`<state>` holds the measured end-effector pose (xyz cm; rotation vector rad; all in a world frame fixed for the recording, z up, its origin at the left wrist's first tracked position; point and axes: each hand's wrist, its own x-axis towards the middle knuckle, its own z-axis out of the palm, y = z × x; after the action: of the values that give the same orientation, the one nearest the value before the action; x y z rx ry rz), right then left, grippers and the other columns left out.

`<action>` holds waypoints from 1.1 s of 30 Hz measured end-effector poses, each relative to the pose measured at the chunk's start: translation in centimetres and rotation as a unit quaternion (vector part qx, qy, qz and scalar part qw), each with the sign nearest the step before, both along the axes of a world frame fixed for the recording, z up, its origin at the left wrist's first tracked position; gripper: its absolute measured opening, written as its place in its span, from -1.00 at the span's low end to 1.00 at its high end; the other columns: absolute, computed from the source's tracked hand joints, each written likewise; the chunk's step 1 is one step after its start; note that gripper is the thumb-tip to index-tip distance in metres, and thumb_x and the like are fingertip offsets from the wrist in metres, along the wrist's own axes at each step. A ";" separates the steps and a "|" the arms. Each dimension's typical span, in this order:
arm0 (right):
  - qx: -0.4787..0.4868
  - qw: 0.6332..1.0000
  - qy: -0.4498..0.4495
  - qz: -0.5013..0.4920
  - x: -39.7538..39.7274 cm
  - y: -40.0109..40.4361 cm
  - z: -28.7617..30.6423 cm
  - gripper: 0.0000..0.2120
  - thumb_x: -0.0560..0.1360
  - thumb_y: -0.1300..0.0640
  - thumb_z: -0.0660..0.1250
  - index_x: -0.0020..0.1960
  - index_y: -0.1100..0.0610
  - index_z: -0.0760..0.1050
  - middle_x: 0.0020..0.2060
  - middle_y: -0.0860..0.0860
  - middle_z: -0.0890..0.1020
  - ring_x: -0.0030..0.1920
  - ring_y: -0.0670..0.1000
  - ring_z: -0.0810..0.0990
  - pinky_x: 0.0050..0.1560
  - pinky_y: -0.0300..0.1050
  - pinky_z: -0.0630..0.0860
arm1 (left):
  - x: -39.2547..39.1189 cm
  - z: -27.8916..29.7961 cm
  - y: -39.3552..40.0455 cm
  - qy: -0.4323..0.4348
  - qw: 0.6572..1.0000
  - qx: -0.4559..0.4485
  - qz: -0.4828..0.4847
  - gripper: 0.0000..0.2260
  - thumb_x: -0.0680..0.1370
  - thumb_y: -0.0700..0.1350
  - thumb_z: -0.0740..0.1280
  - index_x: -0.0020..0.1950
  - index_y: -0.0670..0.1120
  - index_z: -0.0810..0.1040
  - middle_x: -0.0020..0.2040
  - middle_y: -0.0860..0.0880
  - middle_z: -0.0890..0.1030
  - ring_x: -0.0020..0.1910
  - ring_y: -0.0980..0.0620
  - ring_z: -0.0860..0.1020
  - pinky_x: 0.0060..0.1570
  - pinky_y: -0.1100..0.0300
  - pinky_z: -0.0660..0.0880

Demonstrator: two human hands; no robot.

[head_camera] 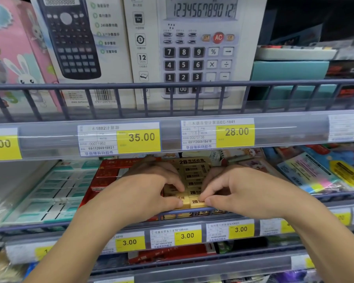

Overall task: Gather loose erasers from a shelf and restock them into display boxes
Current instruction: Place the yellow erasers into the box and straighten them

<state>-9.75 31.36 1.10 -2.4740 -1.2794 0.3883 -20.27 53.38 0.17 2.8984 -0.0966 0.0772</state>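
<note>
You are facing a shop shelf [110,223] with a low wire rail [192,211] along its front edge. Your main risk is that rail: it sits just in front of the gold display box [194,170], so an eraser nudged forward could probably slip over or through it and drop to the shelves below. The upper shelf's price strip [172,135] hangs above your hands and hides the back of the box, so you may misjudge how full the rear rows are. A red box [108,172] touches the gold one on the left; teal packs [55,188] and colourful stationery packs [325,172] lie on either side. Your left hand [145,186] curls its fingers round a gold eraser [182,201] at the box's front. Your right hand [239,188] pinches the neighbouring eraser [196,202] between thumb and fingers.
</note>
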 end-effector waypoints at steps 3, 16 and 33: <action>0.011 0.998 -0.003 0.058 -0.9 -0.3 0.0 -0.52 0.60 -0.25 0.19 -0.27 0.10 0.50 -0.16 0.03 0.65 -0.41 0.00 0.45 -0.34 -0.12 0.43 | 0.3 -0.1 -0.1 0.008 1.000 -0.004 -0.020 -0.75 0.59 0.22 0.38 0.25 0.27 0.62 0.33 0.37 0.43 0.33 0.31 0.34 0.23 0.46 0.22; 0.034 0.997 0.000 0.064 -1.0 -1.3 0.3 -0.42 0.59 -0.34 0.08 -0.25 0.13 0.49 -0.18 -0.05 0.59 -0.29 0.09 0.54 -0.17 0.13 0.50 | 1.2 -0.2 -0.1 0.005 0.999 -0.011 -0.044 -0.74 0.57 0.24 0.40 0.23 0.25 0.63 0.27 0.30 0.51 0.19 0.33 0.40 0.12 0.55 0.26; 0.022 0.999 -0.024 0.022 0.5 -1.4 -0.7 -0.82 0.57 -0.26 0.23 0.10 -0.55 0.47 -0.09 -0.68 0.48 -0.30 -0.31 0.59 -0.26 -0.37 0.50 | 1.3 -0.4 1.1 0.025 0.999 -0.008 -0.045 -0.71 0.56 0.25 0.41 0.26 0.28 0.59 0.32 0.38 0.45 0.30 0.33 0.40 0.38 0.28 0.33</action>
<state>-9.27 29.96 0.42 -2.4373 -1.3483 0.3093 -18.92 54.44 -0.19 2.8738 -0.2164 -0.0102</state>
